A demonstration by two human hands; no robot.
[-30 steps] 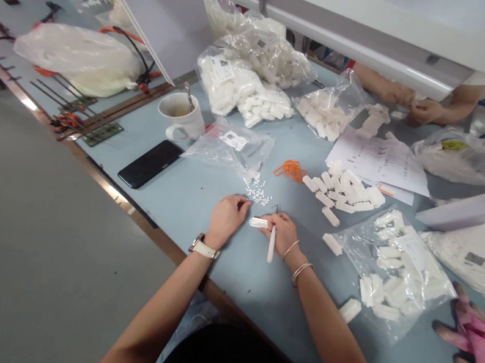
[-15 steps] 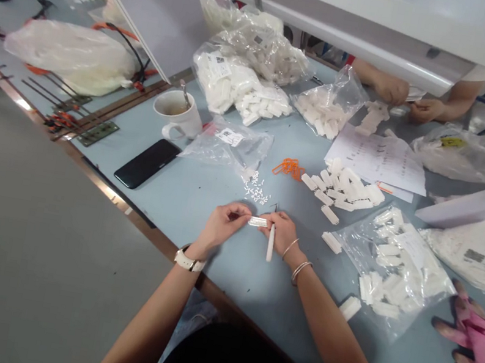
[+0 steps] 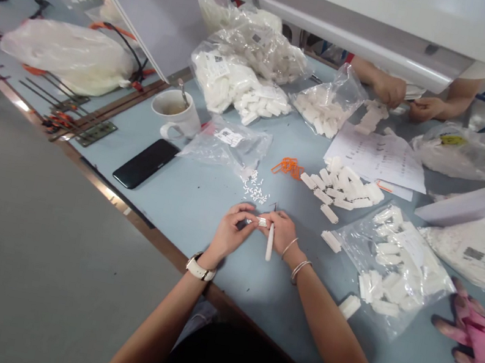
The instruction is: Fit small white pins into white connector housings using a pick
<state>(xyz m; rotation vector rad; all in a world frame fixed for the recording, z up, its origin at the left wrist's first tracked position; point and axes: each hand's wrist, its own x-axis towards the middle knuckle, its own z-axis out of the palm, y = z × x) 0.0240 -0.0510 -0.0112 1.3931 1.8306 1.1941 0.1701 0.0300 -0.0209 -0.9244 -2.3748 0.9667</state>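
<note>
Between my two hands is a small white plastic block [image 3: 262, 222] with a row of slots. My left hand [image 3: 233, 228] is closed, thumb and fingers pinching the block's left end. My right hand [image 3: 282, 230] grips its right end and also holds a white-handled tool [image 3: 270, 243] with a thin, bent metal tip pointing away from me. Just beyond my hands lie tiny white pegs [image 3: 256, 190], scattered on the blue table. A heap of similar white blocks [image 3: 341, 186] lies to the right, with orange clip-like pieces [image 3: 288, 167] beside it.
At left are a phone [image 3: 145, 163] and a mug [image 3: 176, 113] with a spoon. Clear bags of white parts [image 3: 244, 86] stand at the back; another bag [image 3: 396, 263] lies at right near pink gloves [image 3: 477, 351]. A co-worker's hands [image 3: 390, 90] work under the shelf, beyond printed sheets [image 3: 379, 158].
My left hand has shifted right along the white block, so its fingers cover more of it. My right hand and the tool are nearly unmoved.
</note>
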